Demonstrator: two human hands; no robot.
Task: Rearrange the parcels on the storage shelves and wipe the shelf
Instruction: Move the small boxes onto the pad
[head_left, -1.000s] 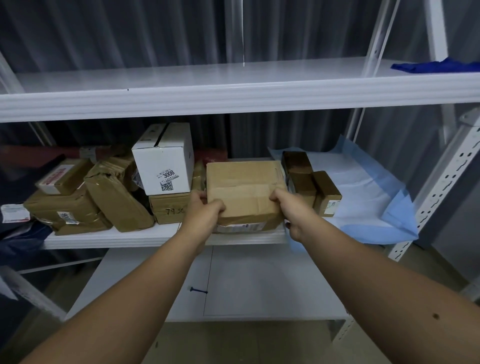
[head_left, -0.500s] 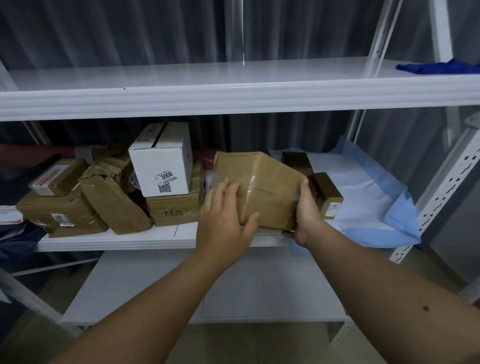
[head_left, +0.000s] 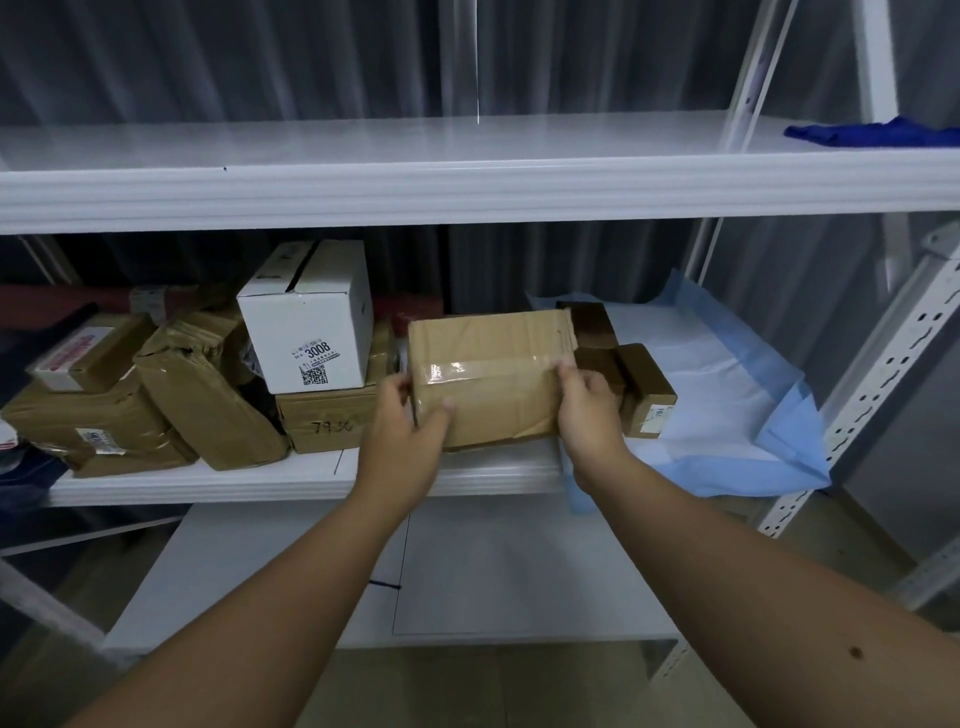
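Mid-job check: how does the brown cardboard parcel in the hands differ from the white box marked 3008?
The brown taped cardboard parcel is plain tan; the white cardboard box marked 3008 is white with a printed label and code. The parcel is gripped at both ends by the left hand and right hand; the white box is untouched, stacked on another carton. The parcel looks wider and flatter. Both are closed boxes at the middle shelf.

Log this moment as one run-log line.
phase: rearranging parcels | left hand: grips taped brown parcel | right hand: grips same parcel | parcel: upright at middle shelf front | blue cloth: top shelf
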